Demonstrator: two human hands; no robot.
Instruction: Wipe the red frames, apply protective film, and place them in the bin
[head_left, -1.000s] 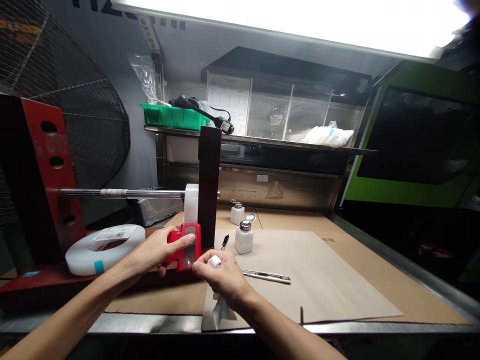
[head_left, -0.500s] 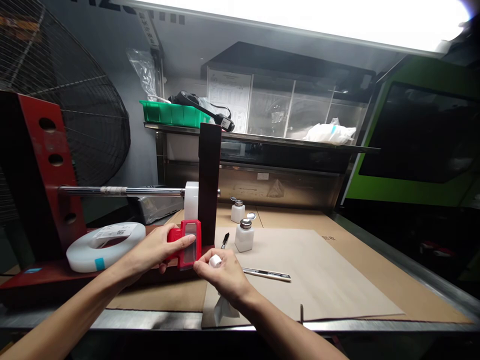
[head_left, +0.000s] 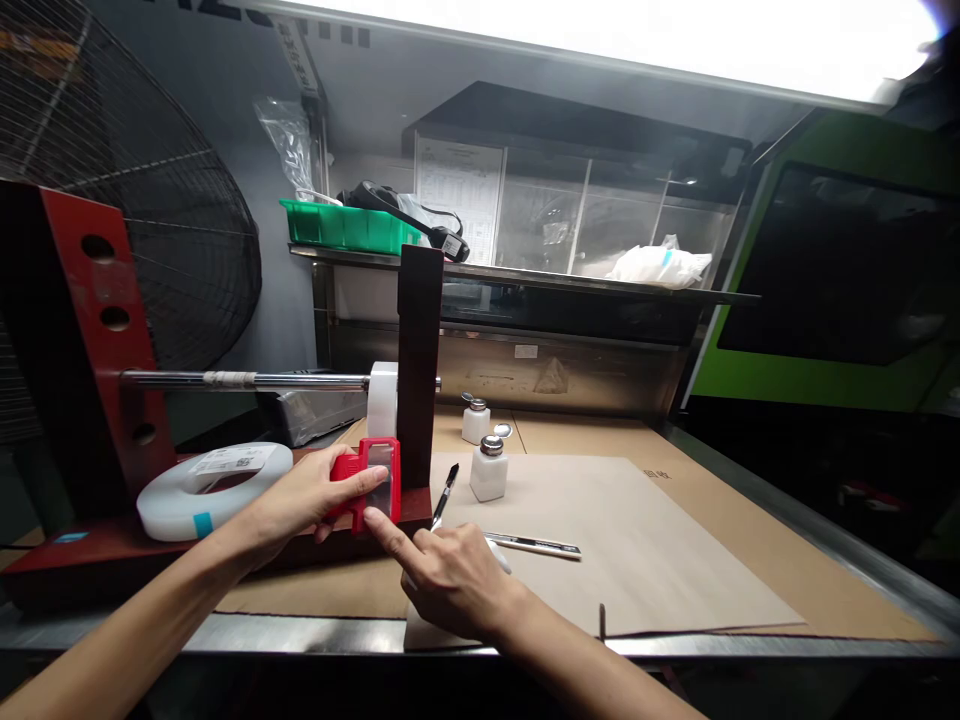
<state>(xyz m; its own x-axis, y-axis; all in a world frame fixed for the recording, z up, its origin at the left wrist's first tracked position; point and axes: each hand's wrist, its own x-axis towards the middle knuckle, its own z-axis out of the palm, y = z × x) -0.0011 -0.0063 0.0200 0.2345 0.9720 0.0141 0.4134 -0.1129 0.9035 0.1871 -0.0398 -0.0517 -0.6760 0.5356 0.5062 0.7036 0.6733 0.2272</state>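
Note:
My left hand [head_left: 307, 495] is closed on a red plastic part with a clear window [head_left: 384, 490], its thumb lying across the window. The extended index finger of my right hand [head_left: 457, 575] touches the lower edge of that part. The other fingers are curled around a white wipe [head_left: 498, 556], mostly hidden by the hand. Just beyond my right hand lie a black pen-like tool [head_left: 445, 496] and a utility knife [head_left: 534, 545]. A white pump bottle with a metal top [head_left: 489, 472] stands behind them.
A red stand [head_left: 112, 350] carries a metal rod [head_left: 300, 381] with a roll of film [head_left: 383, 395]. A larger roll [head_left: 169, 505] lies on its base. Behind is a second bottle [head_left: 475, 422]. Brown paper [head_left: 637, 560] covers part of the bench; a shelf holds a green bin [head_left: 337, 228].
My right hand has shifted down and its index finger now points out onto the red part's lower left. The white wipe has become mostly hidden behind the hand. The left hand barely moved.

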